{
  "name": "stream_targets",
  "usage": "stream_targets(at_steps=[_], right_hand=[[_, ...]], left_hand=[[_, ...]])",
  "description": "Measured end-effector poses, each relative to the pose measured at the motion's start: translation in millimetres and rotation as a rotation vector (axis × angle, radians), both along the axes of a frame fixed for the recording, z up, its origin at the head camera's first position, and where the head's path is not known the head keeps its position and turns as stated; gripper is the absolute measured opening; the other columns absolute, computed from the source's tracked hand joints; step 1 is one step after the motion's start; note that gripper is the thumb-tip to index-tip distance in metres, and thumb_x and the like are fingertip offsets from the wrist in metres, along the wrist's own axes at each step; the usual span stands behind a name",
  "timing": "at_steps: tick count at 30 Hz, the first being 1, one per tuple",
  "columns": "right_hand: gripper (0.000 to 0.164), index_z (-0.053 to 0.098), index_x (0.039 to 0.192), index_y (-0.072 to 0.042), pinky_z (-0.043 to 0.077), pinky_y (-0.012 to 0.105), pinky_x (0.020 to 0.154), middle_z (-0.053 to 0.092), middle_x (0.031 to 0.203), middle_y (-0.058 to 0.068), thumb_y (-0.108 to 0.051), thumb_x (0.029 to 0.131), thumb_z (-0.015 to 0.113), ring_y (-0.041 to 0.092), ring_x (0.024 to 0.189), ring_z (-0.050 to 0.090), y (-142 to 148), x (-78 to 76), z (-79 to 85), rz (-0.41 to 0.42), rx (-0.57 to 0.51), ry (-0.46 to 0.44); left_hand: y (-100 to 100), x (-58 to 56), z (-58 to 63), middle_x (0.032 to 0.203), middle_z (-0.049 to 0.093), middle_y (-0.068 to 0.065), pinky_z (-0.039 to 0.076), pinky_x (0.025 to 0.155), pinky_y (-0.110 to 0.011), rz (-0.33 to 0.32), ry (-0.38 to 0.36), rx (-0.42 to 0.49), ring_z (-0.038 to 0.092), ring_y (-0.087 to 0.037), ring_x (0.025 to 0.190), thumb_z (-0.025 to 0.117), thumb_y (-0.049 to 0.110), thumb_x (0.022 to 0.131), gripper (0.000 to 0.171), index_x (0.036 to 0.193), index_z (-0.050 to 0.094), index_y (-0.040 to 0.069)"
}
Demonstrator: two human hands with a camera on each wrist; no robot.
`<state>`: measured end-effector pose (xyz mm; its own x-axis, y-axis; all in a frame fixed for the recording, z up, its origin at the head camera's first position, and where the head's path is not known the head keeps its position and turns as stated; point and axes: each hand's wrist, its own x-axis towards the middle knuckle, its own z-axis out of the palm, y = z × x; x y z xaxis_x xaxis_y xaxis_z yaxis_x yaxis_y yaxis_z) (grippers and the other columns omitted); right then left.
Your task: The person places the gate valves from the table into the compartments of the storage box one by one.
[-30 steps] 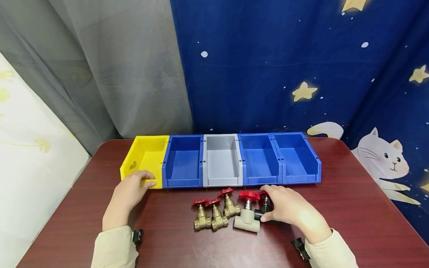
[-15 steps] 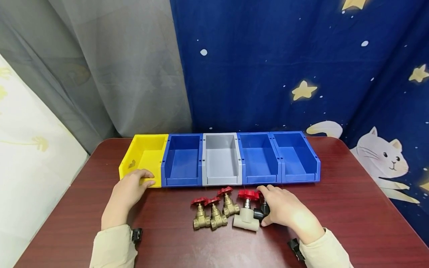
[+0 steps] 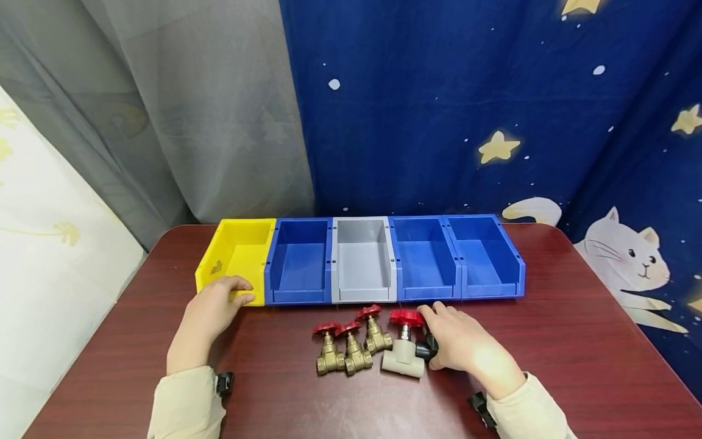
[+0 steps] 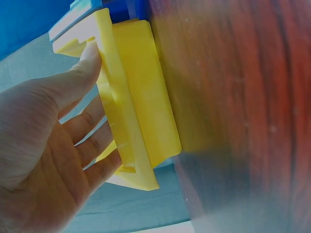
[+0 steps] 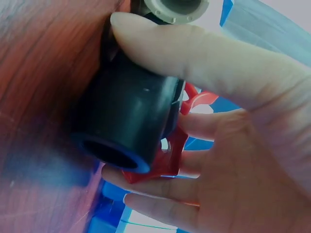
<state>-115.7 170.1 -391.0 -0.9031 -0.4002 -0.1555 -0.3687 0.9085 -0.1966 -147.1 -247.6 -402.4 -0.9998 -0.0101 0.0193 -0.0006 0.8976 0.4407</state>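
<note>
My left hand (image 3: 211, 317) grips the front lip of the yellow bin (image 3: 247, 244), the leftmost in the row. Its thumb and fingers show on either side of the yellow lip (image 4: 124, 107) in the left wrist view. My right hand (image 3: 468, 344) curls round a black valve (image 5: 129, 109) standing on the table. The thumb lies on its black body, and the fingers reach round its red handwheel (image 5: 167, 158). From the head view that hand hides most of this valve. Touching or close beside it stands a beige valve (image 3: 404, 358) with a red handwheel.
Three brass valves (image 3: 359, 360) with red handwheels stand left of the beige one. Behind them, a dark blue bin (image 3: 298, 299), a grey bin (image 3: 364, 296) and two more blue bins (image 3: 430, 294) continue the row. Curtains hang behind the table (image 3: 285, 396).
My right hand has shifted slightly left and closed in over the black valve, covering its red handwheel in the head view. The left hand stays on the yellow bin.
</note>
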Motion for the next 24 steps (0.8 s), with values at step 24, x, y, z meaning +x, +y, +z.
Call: stream_targets(at_steps=[24], right_hand=[[0.08,0.053,0.131,-0.002,0.052,0.051,0.082,0.057,0.107,0.01,-0.025,0.063,0.09,0.031,0.097,0.059,33.1,-0.2,29.4,-0.081,-0.073,-0.019]], left_hand=[[-7.3,1.6,-2.6,0.114,0.065,-0.018,0.044,0.092,-0.061,-0.014,0.0,0.04,0.058,-0.037,0.102,0.069,0.027,0.094,0.027,0.111,0.068,0.006]])
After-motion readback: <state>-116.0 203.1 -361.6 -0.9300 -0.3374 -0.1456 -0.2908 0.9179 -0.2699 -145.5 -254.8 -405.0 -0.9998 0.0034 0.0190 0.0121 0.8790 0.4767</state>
